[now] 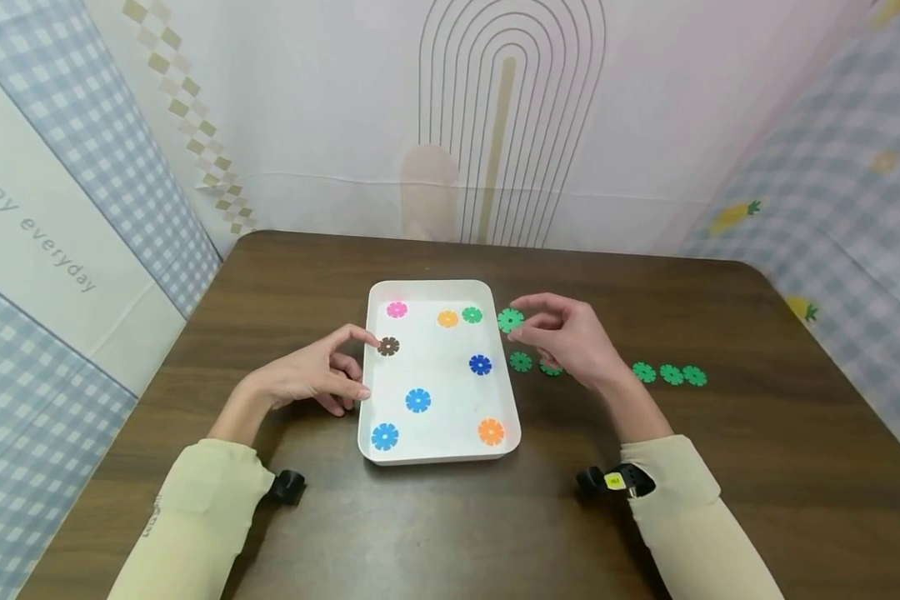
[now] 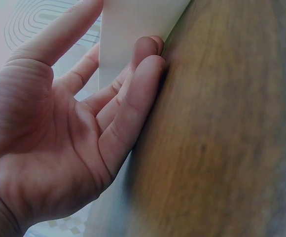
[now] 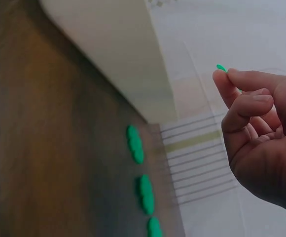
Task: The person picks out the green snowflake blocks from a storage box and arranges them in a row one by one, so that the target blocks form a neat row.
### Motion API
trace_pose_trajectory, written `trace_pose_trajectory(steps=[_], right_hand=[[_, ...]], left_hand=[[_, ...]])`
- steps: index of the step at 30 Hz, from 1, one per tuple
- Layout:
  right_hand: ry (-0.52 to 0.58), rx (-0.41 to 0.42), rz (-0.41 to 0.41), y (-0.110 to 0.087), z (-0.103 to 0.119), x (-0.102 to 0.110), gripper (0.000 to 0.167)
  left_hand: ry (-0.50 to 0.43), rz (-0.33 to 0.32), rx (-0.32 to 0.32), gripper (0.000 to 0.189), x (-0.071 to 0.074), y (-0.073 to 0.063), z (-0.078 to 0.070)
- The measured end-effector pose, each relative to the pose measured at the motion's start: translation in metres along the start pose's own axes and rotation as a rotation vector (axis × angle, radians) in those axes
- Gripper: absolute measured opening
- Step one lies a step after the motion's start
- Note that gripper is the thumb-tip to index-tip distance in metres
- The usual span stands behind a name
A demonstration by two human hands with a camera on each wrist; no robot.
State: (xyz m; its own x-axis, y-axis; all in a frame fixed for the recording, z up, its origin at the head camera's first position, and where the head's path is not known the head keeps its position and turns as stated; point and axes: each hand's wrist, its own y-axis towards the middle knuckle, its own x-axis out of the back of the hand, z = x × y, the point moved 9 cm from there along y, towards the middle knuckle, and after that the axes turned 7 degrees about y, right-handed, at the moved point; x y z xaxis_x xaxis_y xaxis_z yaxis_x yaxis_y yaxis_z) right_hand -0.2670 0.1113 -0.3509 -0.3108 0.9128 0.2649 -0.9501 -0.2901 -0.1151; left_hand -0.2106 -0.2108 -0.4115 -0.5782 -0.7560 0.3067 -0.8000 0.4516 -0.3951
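Observation:
In the head view a white tray [image 1: 438, 437] lies on the table with notched plastic snowflake discs in it. My left hand [image 1: 311, 373] holds the tray's left wall, index fingertip over the rim by a brown snowflake disc [image 1: 392, 347] and thumb tip on the rim lower down. The left wrist view shows its other fingers against the outer wall. Between thumb and index finger, my right hand [image 1: 573, 337] pinches a green snowflake disc [image 1: 510, 320], raised beside the tray's right rim. In the right wrist view only a sliver of that green disc [image 3: 221, 67] shows.
Right of the tray, green discs [image 1: 671, 374] lie in a row, partly hidden by my right hand. Inside the tray are pink [image 1: 397, 310], yellow [image 1: 447, 319], green [image 1: 472, 315], blue [image 1: 480, 364] and orange [image 1: 491, 432] discs. A curtain [image 1: 330, 125] hangs behind the table.

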Motion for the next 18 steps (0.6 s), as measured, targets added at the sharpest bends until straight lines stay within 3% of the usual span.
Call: trace_pose_trajectory(steps=[18], right_hand=[[0.068, -0.008, -0.072, -0.035, -0.047, 0.065, 0.041]], left_hand=[[0.002, 0.007, 0.0, 0.081, -0.001, -0.001, -0.002]])
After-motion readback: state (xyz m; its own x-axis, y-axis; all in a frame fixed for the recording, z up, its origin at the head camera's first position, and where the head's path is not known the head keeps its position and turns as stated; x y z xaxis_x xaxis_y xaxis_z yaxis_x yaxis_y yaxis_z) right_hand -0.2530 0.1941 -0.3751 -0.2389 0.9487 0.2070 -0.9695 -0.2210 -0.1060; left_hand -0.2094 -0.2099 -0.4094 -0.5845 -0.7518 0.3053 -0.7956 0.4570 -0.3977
